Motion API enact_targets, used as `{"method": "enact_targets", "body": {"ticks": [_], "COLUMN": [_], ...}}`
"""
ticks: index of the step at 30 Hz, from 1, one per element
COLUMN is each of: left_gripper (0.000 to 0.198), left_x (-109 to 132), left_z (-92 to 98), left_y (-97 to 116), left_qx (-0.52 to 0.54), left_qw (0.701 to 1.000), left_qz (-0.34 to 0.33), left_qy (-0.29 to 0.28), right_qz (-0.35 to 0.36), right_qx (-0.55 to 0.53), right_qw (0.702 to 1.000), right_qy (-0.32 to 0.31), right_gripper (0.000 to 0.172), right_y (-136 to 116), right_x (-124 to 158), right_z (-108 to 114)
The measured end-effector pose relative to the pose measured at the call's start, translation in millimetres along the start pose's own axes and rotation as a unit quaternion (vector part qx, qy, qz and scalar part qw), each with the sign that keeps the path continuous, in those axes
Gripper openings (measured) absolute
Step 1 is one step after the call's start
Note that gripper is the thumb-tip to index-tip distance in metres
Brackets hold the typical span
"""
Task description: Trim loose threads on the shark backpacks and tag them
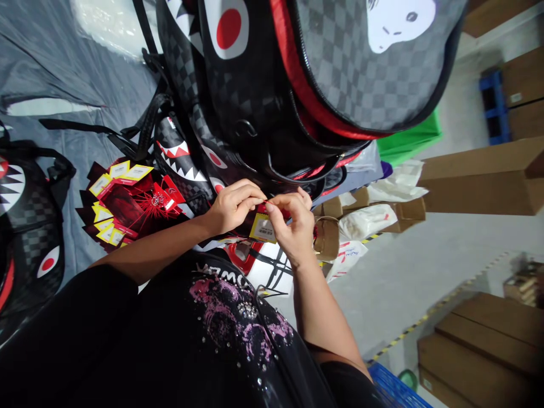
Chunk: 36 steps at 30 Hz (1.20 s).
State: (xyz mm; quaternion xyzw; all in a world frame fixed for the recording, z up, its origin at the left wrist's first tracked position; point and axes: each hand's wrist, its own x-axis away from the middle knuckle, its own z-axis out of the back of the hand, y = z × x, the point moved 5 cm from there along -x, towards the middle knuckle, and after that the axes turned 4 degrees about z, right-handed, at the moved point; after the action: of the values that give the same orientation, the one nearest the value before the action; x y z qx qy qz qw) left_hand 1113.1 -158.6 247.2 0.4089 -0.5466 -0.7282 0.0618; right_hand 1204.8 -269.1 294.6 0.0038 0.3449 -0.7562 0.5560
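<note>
On the far side we have a large checkered backpack (331, 79), its red-trimmed edge facing right and near. A fan of tags (127, 205) lies to its left. At the backpack's near side our left hand (233, 208) and right hand (295, 224) meet, fingertips pinching a thin red string (266, 201); a single tag (262, 228) hangs between them. We seem to be mid-way through working the string, which calls for fine, steady fingertips. Whether it loops through the backpack, we cannot tell.

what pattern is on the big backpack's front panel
The front panel has mostly grey checks, clearest in head view.
</note>
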Motion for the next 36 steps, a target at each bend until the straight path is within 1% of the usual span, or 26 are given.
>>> {"method": "enact_targets", "body": {"ticks": [6,7,10,12,13,16,17,18,20,22,26,32,34,36], "left_gripper": [0.012,0.012,0.013,0.014,0.014,0.015,0.016,0.016,0.017,0.017,0.018,0.02,0.02,0.019], "left_x": [-3.1,-3.2,-3.0,-2.8,-2.8,-2.5,-2.4,-2.2,-1.9,-1.6,-1.5,-1.1,-1.4,-1.5], "left_z": [-0.8,-0.6,0.6,0.7,0.3,-2.1,-2.9,-3.4,-4.0,-4.3,-5.7,-7.5,-7.5,-6.6], "left_y": [2.8,3.0,3.6,3.6,3.6,3.1,2.5,1.9,1.4,1.2,0.6,0.7,1.1,2.5], "left_qx": [-0.008,-0.006,-0.005,-0.007,-0.008,-0.007,-0.005,-0.003,0.001,0.002,-0.005,0.007,-0.001,-0.008], "left_qw": [1.0,1.0,1.0,1.0,1.0,1.0,1.0,1.0,1.0,1.0,1.0,0.999,1.0,1.0], "left_qz": [-0.008,-0.011,-0.015,-0.014,-0.013,-0.012,-0.01,-0.009,-0.013,-0.017,-0.01,-0.016,-0.003,0.017], "left_qy": [0.011,0.011,0.013,0.01,0.007,0.001,0.0,0.002,0.008,0.013,0.02,0.031,0.024,0.016], "right_qz": [-0.001,0.0,0.002,0.005,0.007,0.006,0.004,0.002,-0.003,-0.001,0.003,-0.003,-0.001,-0.004], "right_qx": [0.013,0.012,0.007,0.012,0.019,0.039,0.041,0.04,0.034,0.032,0.054,0.057,0.054,0.046], "right_qw": [1.0,1.0,1.0,1.0,1.0,0.999,0.999,0.999,0.999,0.999,0.998,0.998,0.998,0.999], "right_qy": [0.019,0.018,0.006,-0.002,-0.006,-0.02,-0.022,-0.021,-0.011,-0.006,-0.017,-0.018,-0.017,-0.016], "right_gripper": [0.023,0.022,0.009,0.007,0.008,0.022,0.024,0.023,0.015,0.013,0.023,0.027,0.03,0.028], "right_y": [-0.9,-0.9,-0.9,-1.3,-1.7,-2.2,-2.0,-1.7,-0.5,0.2,0.5,5.8,8.2,9.6], "right_x": [-2.4,-2.5,-2.2,-2.0,-2.0,-1.9,-1.6,-1.3,-0.6,-0.2,-0.1,1.0,0.2,-0.8], "right_z": [-3.3,-3.5,-3.0,-2.3,-2.2,-2.8,-3.0,-2.8,-1.7,-0.9,-1.8,-2.7,-2.0,0.1]}}
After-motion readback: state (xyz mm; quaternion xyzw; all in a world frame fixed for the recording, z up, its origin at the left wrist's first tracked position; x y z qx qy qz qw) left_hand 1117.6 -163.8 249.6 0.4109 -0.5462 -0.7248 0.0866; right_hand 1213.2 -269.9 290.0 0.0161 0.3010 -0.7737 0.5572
